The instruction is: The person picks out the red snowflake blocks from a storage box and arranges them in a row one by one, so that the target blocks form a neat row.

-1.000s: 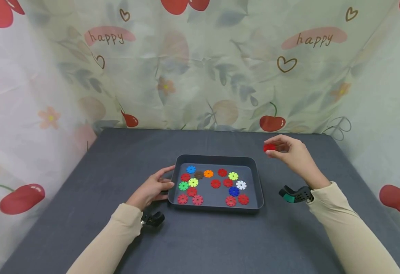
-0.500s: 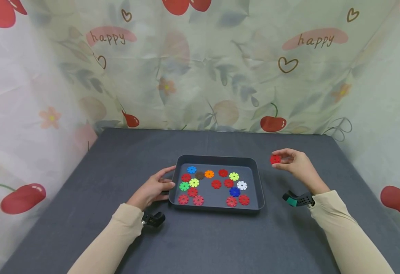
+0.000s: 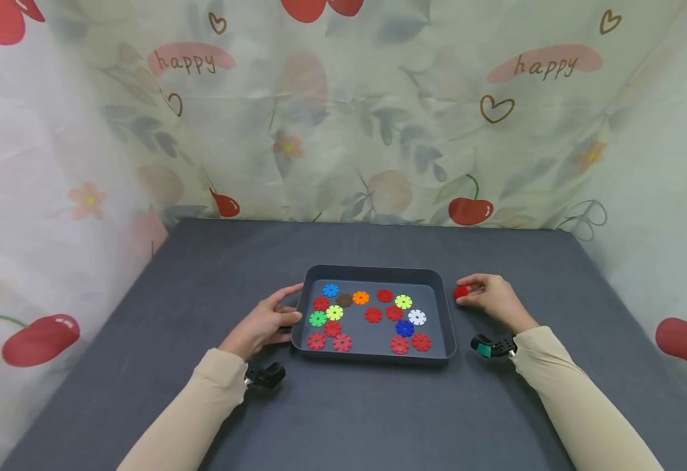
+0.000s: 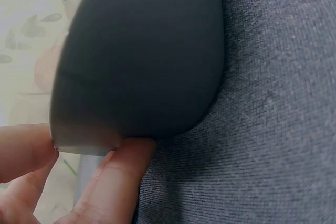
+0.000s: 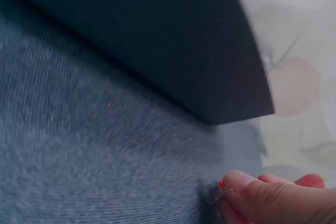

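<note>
A dark grey rectangular tray (image 3: 373, 358) holds several notched plastic discs, mostly red, with a blue disc (image 3: 405, 328), a white disc (image 3: 417, 317) and a green disc (image 3: 317, 318) among them. My left hand (image 3: 264, 322) touches the tray's left wall with fingers mostly straight; the left wrist view shows fingertips (image 4: 140, 148) against its outside. Beyond the tray's right edge, my right hand (image 3: 493, 299) pinches a red notched disc (image 3: 460, 292) between thumb and fingers. In the right wrist view, the fingers mostly hide that disc.
A dark grey cloth covers the table (image 3: 343, 418). A patterned curtain (image 3: 343, 118) hangs behind it and along both sides. Each wrist wears a black strap, such as the right strap (image 3: 493, 346).
My right hand, pinching the red disc, first lowers and shifts slightly right, then comes left and down towards the tray's right side. The left hand and tray stay put.
</note>
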Motion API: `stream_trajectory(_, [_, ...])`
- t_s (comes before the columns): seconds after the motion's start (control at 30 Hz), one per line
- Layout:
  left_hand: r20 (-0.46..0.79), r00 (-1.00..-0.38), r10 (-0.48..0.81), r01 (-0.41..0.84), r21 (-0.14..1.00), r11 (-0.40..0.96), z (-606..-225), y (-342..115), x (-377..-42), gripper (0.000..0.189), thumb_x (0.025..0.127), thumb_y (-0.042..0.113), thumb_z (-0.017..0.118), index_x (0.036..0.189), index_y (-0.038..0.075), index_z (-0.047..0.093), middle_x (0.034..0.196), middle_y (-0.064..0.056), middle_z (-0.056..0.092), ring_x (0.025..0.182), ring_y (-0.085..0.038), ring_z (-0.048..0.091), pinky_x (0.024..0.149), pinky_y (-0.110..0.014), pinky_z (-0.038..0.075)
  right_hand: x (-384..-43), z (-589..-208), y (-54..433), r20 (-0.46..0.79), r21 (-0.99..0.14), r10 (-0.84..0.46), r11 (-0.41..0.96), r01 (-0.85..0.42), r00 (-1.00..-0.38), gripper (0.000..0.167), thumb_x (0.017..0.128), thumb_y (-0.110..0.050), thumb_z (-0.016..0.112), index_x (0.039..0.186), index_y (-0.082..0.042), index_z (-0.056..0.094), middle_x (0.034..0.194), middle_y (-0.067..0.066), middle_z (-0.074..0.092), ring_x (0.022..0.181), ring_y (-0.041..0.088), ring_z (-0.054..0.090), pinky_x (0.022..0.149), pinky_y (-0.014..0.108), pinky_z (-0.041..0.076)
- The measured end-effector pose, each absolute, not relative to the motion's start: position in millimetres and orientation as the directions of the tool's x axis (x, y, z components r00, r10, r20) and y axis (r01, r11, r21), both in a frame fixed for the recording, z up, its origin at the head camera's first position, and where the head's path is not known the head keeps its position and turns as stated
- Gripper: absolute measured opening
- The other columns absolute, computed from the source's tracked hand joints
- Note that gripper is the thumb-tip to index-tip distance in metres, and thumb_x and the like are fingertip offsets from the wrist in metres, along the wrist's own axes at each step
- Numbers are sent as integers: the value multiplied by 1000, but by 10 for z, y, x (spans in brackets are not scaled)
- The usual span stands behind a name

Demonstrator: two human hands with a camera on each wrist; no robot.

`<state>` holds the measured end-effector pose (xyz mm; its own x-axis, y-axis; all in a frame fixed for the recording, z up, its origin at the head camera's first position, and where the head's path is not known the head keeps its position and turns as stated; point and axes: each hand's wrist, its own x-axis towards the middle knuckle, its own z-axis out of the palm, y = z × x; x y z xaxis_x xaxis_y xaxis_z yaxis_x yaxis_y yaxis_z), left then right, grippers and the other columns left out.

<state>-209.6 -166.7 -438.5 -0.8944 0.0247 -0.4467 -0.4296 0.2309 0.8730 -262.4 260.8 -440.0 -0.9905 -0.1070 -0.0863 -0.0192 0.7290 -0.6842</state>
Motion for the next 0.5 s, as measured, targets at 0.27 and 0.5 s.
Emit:
stream_trajectory(0.27, [-461,-887,29,-442,865,236,-4392,-1685,-2112,65,93,9,63,146,39,39,137,-20,49,108,-28,61,82,-41,57,-2695,-4463,2606,-81,-639,-99,769,-24,-992,41,81,-15,78,116,2,66,98,16,70,84,19,63,77,36,50])
stream_trajectory(0.5, [-459,-888,37,-439,869,230,-4400,-1696,-2111,65,94,9,62,146,38,38,135,-19,49,107,-27,62,81,-40,57,-2735,-4464,2608,-92,-603,-103,798,-27,-990,40,80,-16,79,115,0,68,100,16,71,87,23,63,82,42,51])
